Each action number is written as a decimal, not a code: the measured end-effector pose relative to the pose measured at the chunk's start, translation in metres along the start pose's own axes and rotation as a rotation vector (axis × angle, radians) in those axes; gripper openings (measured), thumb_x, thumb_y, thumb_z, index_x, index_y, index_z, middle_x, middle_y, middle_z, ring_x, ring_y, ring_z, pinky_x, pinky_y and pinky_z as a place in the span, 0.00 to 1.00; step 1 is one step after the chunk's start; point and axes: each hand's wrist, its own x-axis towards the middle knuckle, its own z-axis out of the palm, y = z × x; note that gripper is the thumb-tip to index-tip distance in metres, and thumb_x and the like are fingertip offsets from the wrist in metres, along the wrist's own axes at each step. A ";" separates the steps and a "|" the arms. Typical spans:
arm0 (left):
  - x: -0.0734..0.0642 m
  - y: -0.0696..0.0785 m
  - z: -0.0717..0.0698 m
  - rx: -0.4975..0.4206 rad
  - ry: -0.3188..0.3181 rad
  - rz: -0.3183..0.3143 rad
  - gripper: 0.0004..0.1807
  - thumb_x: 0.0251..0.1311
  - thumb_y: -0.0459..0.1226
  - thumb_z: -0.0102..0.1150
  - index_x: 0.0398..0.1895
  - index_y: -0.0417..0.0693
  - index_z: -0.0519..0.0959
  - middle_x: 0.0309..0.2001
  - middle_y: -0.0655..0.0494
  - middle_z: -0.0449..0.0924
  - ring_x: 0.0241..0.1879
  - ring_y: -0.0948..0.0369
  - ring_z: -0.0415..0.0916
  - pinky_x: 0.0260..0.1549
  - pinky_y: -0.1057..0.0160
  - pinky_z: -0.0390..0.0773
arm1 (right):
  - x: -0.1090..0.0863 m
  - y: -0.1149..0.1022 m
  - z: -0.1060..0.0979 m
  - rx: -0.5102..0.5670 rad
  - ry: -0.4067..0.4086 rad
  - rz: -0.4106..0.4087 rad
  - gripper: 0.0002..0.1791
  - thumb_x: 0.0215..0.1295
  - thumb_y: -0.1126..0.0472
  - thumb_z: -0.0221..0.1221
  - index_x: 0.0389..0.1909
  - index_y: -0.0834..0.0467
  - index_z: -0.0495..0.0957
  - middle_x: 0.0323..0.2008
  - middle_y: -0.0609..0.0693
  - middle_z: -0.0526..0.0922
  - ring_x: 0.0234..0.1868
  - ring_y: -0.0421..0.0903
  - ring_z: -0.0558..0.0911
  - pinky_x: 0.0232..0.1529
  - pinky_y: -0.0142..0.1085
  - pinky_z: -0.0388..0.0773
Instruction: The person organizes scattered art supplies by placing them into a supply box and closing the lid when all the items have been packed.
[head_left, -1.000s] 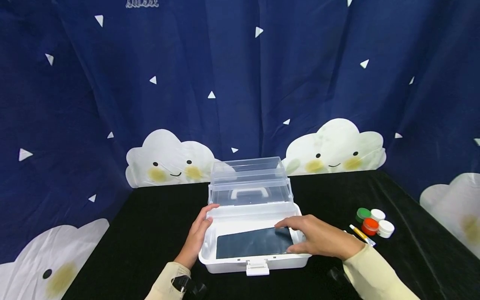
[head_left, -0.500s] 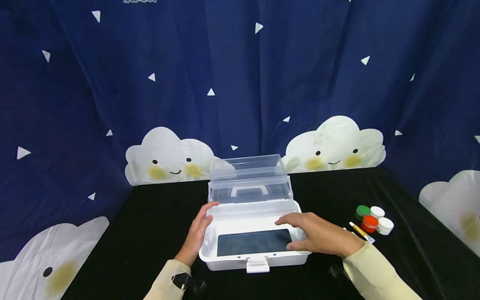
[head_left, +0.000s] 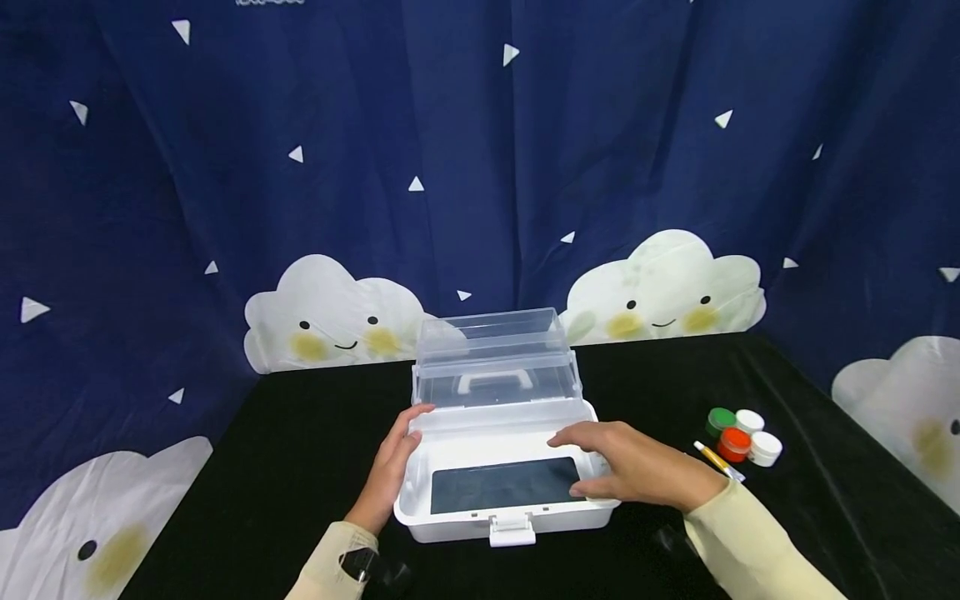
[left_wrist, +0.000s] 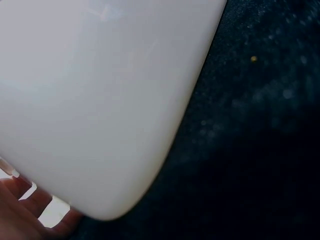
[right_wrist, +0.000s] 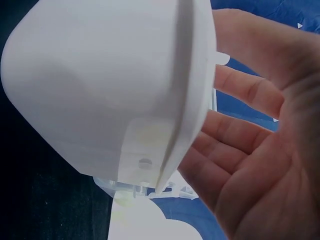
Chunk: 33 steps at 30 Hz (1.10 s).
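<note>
Compared with the earliest frame, the right end of the dark panel (head_left: 498,487) has come down: its far edge, which sloped up toward the right-hand fingertips, is now nearly parallel to the front wall of the white box (head_left: 446,531); the box and both hands are almost unchanged in position. At the bottom of the frame, a dark wristband (head_left: 357,564) sits at the left sleeve. The box occupies lower centre, long axis left to right, with its latch (head_left: 512,530) facing the viewer. The panel lies flat in the front half of the box, broad face upward, long axis likewise left to right, right end slightly higher in the picture. The left hand (head_left: 386,471) rests on the left rim with fingers extended and slightly bent. The right hand (head_left: 637,467) reaches over the right rim, thumb and forefinger spread wide, thumb tip over the panel's right end; nothing is pinched, and thumb contact cannot be confirmed. At right, a yellow-and-white tube (head_left: 718,460) lies beside a green tub (head_left: 722,420), a red tub (head_left: 734,445) and two white tubs (head_left: 765,449). Behind the box interior, the clear lid (head_left: 487,343) stands raised. A blue curtain (head_left: 360,125) with clouds fills the upper frame.
</note>
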 end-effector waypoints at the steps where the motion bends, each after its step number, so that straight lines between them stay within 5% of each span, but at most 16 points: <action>1: 0.000 0.000 0.000 -0.002 0.002 0.000 0.19 0.73 0.41 0.39 0.64 0.60 0.68 0.59 0.53 0.71 0.55 0.51 0.69 0.54 0.51 0.67 | 0.000 0.000 0.000 0.005 -0.001 0.004 0.29 0.56 0.52 0.69 0.59 0.53 0.75 0.57 0.44 0.77 0.52 0.47 0.78 0.52 0.46 0.75; 17: -0.002 0.000 -0.001 -0.006 -0.008 -0.001 0.19 0.73 0.42 0.39 0.65 0.60 0.67 0.60 0.53 0.70 0.55 0.50 0.68 0.54 0.51 0.67 | -0.004 0.001 -0.004 -0.017 0.046 -0.035 0.28 0.57 0.54 0.68 0.59 0.54 0.76 0.55 0.44 0.78 0.51 0.45 0.79 0.52 0.43 0.76; 33: -0.001 0.001 -0.001 -0.005 -0.014 0.010 0.20 0.74 0.42 0.38 0.65 0.59 0.66 0.60 0.52 0.69 0.55 0.50 0.67 0.54 0.51 0.66 | -0.026 0.008 -0.019 -0.174 0.201 -0.075 0.23 0.57 0.49 0.68 0.53 0.50 0.79 0.53 0.43 0.78 0.50 0.42 0.77 0.49 0.40 0.78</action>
